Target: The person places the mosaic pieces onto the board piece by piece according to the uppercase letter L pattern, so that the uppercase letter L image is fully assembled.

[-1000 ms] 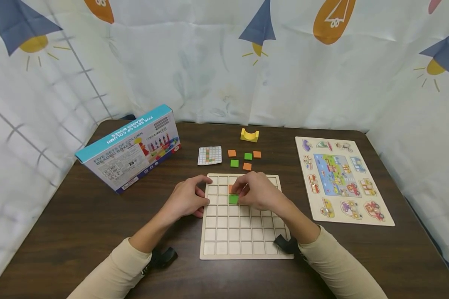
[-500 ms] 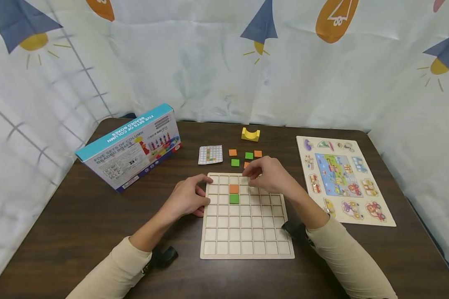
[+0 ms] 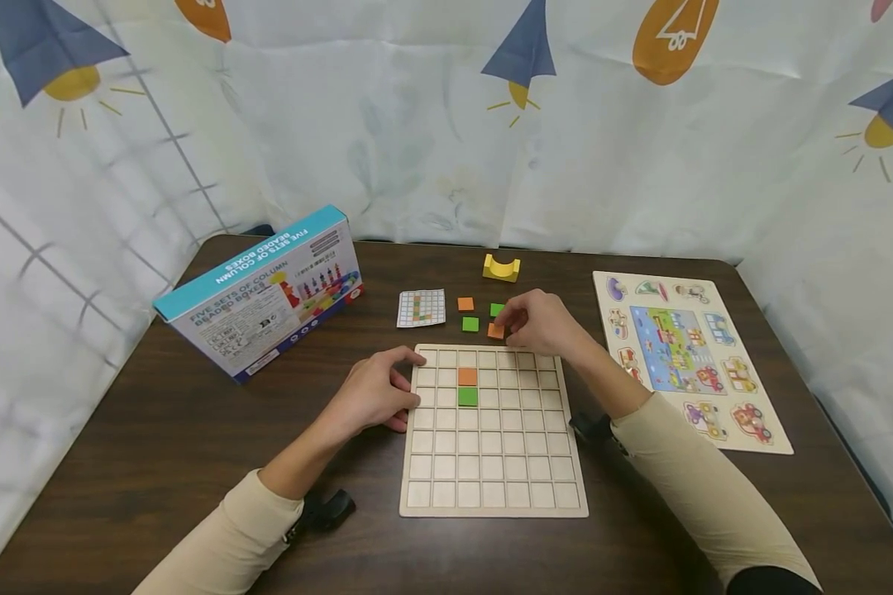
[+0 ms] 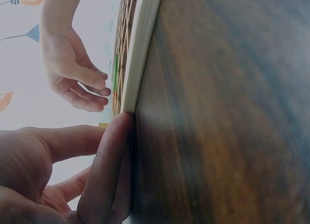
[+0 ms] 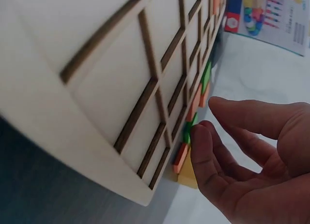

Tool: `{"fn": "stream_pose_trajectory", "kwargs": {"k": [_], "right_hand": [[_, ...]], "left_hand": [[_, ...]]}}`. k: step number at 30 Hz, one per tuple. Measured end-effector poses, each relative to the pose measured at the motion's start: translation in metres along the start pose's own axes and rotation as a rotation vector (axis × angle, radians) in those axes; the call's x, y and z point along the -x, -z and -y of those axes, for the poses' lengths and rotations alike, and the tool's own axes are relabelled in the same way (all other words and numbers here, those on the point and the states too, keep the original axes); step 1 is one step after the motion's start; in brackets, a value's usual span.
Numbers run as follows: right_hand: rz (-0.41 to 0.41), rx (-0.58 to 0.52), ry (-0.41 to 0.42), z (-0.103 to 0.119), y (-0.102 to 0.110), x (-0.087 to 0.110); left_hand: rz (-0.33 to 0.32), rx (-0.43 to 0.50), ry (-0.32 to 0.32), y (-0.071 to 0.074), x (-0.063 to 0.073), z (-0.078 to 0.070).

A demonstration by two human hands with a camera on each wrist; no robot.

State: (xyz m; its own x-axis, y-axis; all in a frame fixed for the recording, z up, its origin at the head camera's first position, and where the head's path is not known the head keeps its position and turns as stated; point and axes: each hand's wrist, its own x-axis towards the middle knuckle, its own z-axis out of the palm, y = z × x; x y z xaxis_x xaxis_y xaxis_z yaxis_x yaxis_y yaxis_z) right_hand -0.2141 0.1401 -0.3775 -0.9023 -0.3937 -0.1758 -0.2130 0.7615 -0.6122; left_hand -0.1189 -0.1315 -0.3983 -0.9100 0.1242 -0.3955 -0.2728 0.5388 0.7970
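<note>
A pale wooden grid board (image 3: pixel 499 467) lies flat on the table, with an orange tile (image 3: pixel 467 377) directly above a green tile (image 3: pixel 468 397) in one column. At its left edge rests my left hand (image 3: pixel 375 392), fingers and thumb touching the rim; in the left wrist view a fingertip meets the board's side. My right hand (image 3: pixel 546 324) is beyond the far edge, fingertips beside a loose orange tile (image 3: pixel 495 330). Thumb and forefinger stand apart in the right wrist view, holding nothing. Nearby lie another orange tile (image 3: pixel 465 304) and two green tiles (image 3: pixel 470 325).
A small pattern card (image 3: pixel 421 308) lies left of the loose tiles. Behind them stands a yellow arched block (image 3: pixel 501 268). A bead-set box (image 3: pixel 268 293) stands back left, and a vehicle puzzle board (image 3: pixel 618 285) lies right, partly covered by my right sleeve.
My right hand has left the orange tile on the board and moved away to the loose tiles, covering one orange tile there. My left hand stays at the board's edge.
</note>
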Motion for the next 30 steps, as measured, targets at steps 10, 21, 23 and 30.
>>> {"fn": "stream_pose_trajectory", "kwargs": {"k": [10,21,23,30], "right_hand": [[0.015,-0.016,0.0,-0.002,-0.003,-0.011],[0.007,0.011,0.002,-0.003,-0.007,-0.018],[0.003,0.006,-0.003,-0.004,-0.008,-0.018],[-0.005,-0.001,-0.021,-0.003,-0.008,-0.018]], "left_hand": [[0.006,0.019,0.006,0.001,0.0,0.001],[0.024,0.034,0.011,0.002,-0.001,0.002],[0.027,0.035,0.019,0.002,-0.002,0.002],[0.033,0.03,0.02,0.002,-0.003,0.002]]}}
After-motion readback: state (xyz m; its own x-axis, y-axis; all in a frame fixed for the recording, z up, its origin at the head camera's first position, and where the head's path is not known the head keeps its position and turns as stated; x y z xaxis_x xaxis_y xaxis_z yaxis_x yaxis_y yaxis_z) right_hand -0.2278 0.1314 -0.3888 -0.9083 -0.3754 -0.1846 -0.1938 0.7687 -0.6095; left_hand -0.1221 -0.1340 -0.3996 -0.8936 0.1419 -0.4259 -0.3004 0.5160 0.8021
